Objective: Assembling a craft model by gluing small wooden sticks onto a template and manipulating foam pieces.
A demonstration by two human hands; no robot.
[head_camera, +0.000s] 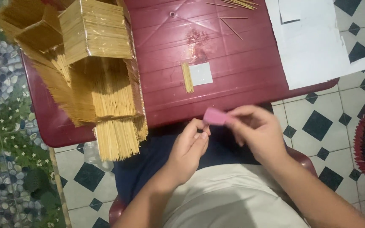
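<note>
Pinching with my right hand, I am holding a small pink block between thumb and fingertips, just past the near edge of the dark red table and above my lap. My left hand is curling loosely, empty, its fingertips just beside the block. On the table, a short bundle of sticks is lying against a white card, with bare tabletop around them. Stacked stick piles are overhanging the table's left edge.
</note>
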